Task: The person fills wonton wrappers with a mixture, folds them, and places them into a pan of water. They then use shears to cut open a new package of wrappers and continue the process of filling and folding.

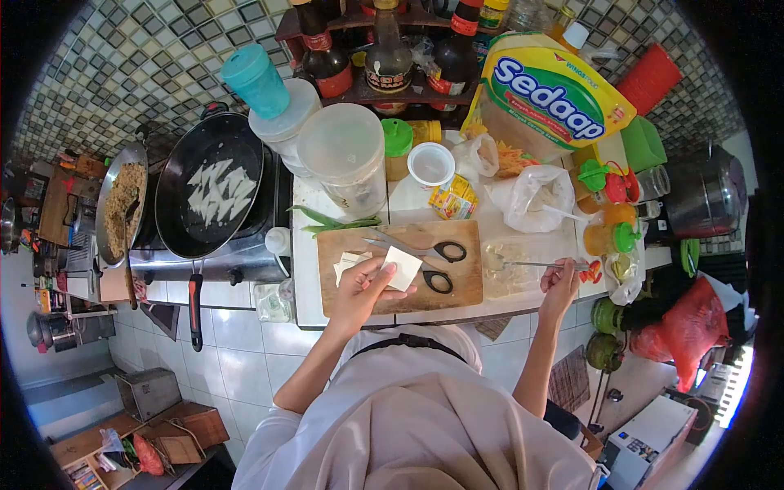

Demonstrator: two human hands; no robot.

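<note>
While your left hand (359,282) holds a pale square wrapper (402,268) flat over the cutting board (457,286) at the centre of the frame, your right hand (559,282) is out at centre right, pinching the handle of a spoon (531,264) whose bowl sits in the clear plastic tray (523,269) beside the board. So both grips are busy: the left is closed lightly on the wrapper, thumb on top, and the right is narrow, closed on the spoon's end.

By my reading you're at the scooping step, wrapper ready and spoon down in the filling. What's in the tray is too pale and blurred to name. A small stack of further wrappers (347,263) lies on the board just left of your left hand, and the scissors (425,249) lie across the board just above it, black handles pointing right.

The next move looks like a lift and carry leftward, and it calls for a level spoon, a modest load, and a landing in the wrapper's middle, with your left hand keeping the sheet flat and clear of the scissors.

Over at the upper left, the black pan (211,188) on the stove already holds pale folded pieces, well apart from the counter (306,278) work.
</note>
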